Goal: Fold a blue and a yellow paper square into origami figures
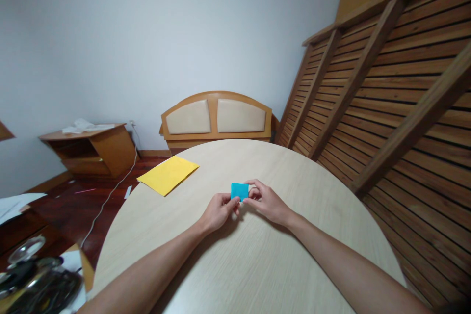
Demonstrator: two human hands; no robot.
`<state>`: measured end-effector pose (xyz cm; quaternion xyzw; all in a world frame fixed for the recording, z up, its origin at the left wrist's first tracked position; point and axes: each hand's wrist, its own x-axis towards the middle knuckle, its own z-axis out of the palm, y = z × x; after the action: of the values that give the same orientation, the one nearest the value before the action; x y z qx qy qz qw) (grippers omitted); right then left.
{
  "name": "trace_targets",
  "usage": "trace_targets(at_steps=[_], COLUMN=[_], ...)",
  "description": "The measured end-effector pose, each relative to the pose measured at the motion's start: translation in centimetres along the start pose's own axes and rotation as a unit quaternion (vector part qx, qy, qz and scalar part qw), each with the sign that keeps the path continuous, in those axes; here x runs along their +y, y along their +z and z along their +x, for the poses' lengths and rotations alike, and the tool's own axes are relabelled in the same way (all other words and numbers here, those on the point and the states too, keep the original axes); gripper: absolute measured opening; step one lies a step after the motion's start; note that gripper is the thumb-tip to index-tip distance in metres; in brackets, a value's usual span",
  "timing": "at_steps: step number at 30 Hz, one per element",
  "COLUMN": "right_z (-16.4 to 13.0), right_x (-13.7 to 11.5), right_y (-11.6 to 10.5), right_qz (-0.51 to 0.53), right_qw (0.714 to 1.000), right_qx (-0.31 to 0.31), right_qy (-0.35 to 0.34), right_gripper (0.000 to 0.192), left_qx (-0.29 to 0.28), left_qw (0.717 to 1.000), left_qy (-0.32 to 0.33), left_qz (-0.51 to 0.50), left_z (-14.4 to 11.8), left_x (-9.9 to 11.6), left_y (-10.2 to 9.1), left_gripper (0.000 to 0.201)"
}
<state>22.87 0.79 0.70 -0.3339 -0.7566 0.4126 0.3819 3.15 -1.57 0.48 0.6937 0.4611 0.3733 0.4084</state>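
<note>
A small blue square of folded paper [239, 191] is held up just above the round table [279, 260], near its middle. My left hand [220, 212] grips its lower left part, the thumb lying across the front face and the fingers behind. At the right edge, my right hand [268, 202] pinches the paper between thumb and fingers. Both hands are closed on it. Toward the table's far left edge lies a flat sheet of yellow paper [168, 175], apart from both hands.
Beyond the table stands a headboard [216, 115] with two cream panels. Wooden slatted frames [368, 98] lean along the right side. A low cabinet [99, 149] and a white cable [110, 194] are on the left. Cluttered items [40, 274] fill the lower left corner.
</note>
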Motion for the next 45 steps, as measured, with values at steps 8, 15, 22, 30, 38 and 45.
trace_targets(at_steps=[8, 15, 22, 30, 38, 45], right_z=[-0.1, -0.2, -0.3, -0.5, -0.5, -0.5], right_x=[-0.4, 0.0, -0.5, -1.0, -0.5, -0.8], right_y=[-0.2, -0.3, -0.1, -0.3, -0.4, -0.6], right_qz=[0.006, 0.004, -0.045, -0.038, -0.04, -0.062], right_qw=[1.0, 1.0, 0.999, 0.998, 0.998, 0.997], right_qx=[-0.014, -0.024, -0.001, -0.04, -0.039, -0.04], right_qy=[-0.008, 0.001, -0.01, -0.001, -0.002, -0.01], right_gripper=[0.044, 0.046, 0.028, 0.024, 0.023, 0.023], left_qx=[-0.004, 0.024, -0.034, -0.053, -0.071, -0.055], left_qw=[1.0, 0.992, 0.977, 0.954, 0.929, 0.939], left_qy=[-0.007, 0.047, 0.091, 0.138, 0.172, 0.155], left_qz=[-0.016, 0.114, 0.19, 0.262, 0.319, 0.302], left_z=[-0.1, -0.1, -0.4, -0.4, -0.6, -0.8], left_x=[-0.4, -0.6, -0.2, -0.4, -0.2, 0.0], left_y=[0.4, 0.2, -0.1, -0.4, -0.3, -0.2], left_gripper=[0.065, 0.055, 0.051, 0.046, 0.044, 0.036])
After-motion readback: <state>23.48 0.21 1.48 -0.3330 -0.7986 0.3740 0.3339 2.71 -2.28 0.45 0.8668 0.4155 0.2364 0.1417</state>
